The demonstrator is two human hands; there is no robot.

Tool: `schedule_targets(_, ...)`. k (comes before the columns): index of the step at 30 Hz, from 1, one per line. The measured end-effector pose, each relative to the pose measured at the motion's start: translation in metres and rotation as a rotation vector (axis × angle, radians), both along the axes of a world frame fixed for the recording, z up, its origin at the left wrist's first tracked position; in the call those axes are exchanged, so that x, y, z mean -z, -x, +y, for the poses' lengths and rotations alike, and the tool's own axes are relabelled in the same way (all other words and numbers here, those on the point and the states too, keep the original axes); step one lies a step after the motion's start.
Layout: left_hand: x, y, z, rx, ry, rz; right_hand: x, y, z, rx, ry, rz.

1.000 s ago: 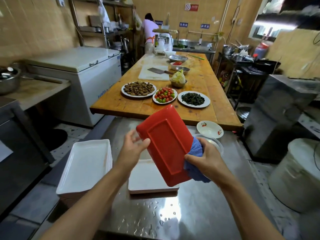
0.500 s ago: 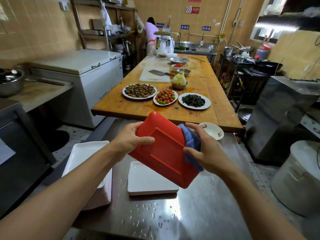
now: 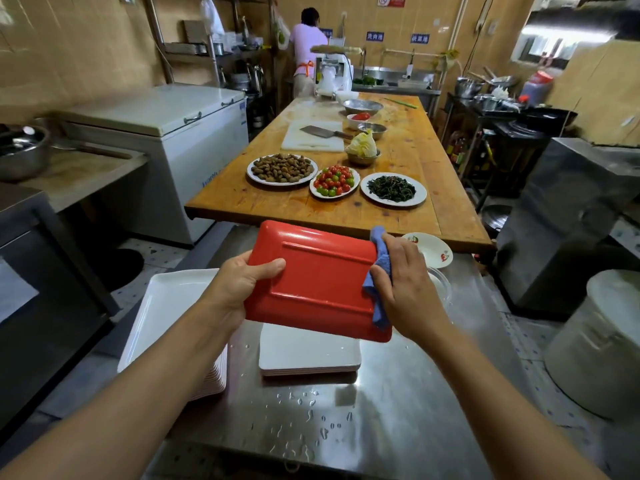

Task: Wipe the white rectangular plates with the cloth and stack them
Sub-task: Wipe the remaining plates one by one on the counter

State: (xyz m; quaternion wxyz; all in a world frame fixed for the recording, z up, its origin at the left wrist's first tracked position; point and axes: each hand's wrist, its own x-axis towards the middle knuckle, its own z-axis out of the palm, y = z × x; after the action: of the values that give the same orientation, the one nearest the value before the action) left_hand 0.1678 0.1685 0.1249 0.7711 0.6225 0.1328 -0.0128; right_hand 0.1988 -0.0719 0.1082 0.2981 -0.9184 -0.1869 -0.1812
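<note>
- Plates, white rectangular: one low stack (image 3: 308, 355) lies on the steel counter (image 3: 398, 403) directly under the held plate; a taller stack (image 3: 166, 306) sits at the counter's left edge, overhanging it.
- Water droplets (image 3: 311, 414) are scattered on the counter in front of the low stack.
- Red rectangular plate (image 3: 318, 282): held above the low stack, underside toward the camera, tilted.
- Left hand (image 3: 239, 282): grips the plate's left short edge, thumb across the underside, fingers hidden behind.
- Right hand (image 3: 403, 285): fingers curled round a blue cloth (image 3: 377, 268), pressing it against the plate's right edge.
- Small round bowl (image 3: 429, 249) with red print, just beyond the right hand; a clear bowl (image 3: 441, 285) beside it.
- Wooden table (image 3: 346, 209), further back: plates of peanuts (image 3: 282, 167), cherry tomatoes (image 3: 334, 180) and dark greens (image 3: 393, 189); then cabbage in a bowl (image 3: 363, 147), a cleaver (image 3: 318, 131) on a white board.
- White chest freezer (image 3: 180, 133), left.
- Person in pink (image 3: 306, 46), at the far wall, back turned.
</note>
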Motion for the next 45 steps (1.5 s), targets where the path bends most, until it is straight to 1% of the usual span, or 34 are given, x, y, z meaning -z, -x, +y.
schedule_targets(3, 0.006, -0.002, -0.006, -0.030, 0.112, 0.089, 0.005, 0.009, 0.004, -0.009, -0.007, 0.033)
schedule_targets(6, 0.008, -0.005, -0.006, -0.045, 0.188, 0.183, 0.015, 0.028, -0.004, -0.074, 0.021, 0.045)
schedule_targets(9, 0.010, -0.004, -0.009, -0.055, 0.230, 0.283, 0.024, 0.041, -0.014, -0.117, 0.040, -0.049)
schedule_targets(12, 0.011, -0.001, -0.016, -0.052, 0.269, 0.333, 0.030, 0.043, -0.011, -0.071, 0.028, -0.102)
schedule_targets(15, 0.009, 0.002, -0.021, -0.078, 0.311, 0.326, 0.033, 0.049, 0.007, -0.058, 0.065, -0.115)
schedule_targets(18, 0.007, 0.006, -0.027, -0.106, 0.357, 0.308, 0.037, 0.063, 0.038, -0.162, 0.113, -0.132)
schedule_targets(22, 0.010, 0.015, -0.031, -0.138, 0.412, 0.269, 0.037, 0.076, 0.080, -0.318, 0.042, -0.125)
schedule_targets(25, 0.016, 0.019, -0.022, -0.124, 0.494, 0.191, 0.028, 0.071, 0.100, -0.344, 0.024, -0.086)
schedule_targets(29, 0.018, 0.027, -0.009, -0.184, 0.435, 0.141, 0.014, 0.050, 0.110, -0.320, 0.185, -0.084)
schedule_targets(32, 0.023, 0.034, 0.007, -0.207, 0.455, 0.143, 0.013, 0.038, 0.104, -0.294, 0.271, -0.071)
schedule_targets(37, 0.032, 0.041, 0.037, -0.238, 0.466, 0.124, 0.025, 0.021, 0.082, -0.206, 0.148, -0.066)
schedule_targets(39, 0.033, 0.046, 0.046, -0.246, 0.465, 0.124, 0.032, 0.019, 0.078, -0.157, 0.037, -0.003)
schedule_targets(42, 0.035, 0.053, 0.059, -0.268, 0.470, 0.124, 0.039, 0.020, 0.080, -0.088, -0.195, 0.086)
schedule_targets(44, 0.034, 0.057, 0.067, -0.277, 0.453, 0.113, 0.040, 0.020, 0.085, -0.073, -0.257, 0.125)
schedule_targets(45, 0.033, 0.059, 0.071, -0.287, 0.442, 0.108, 0.040, 0.018, 0.088, -0.073, -0.254, 0.136)
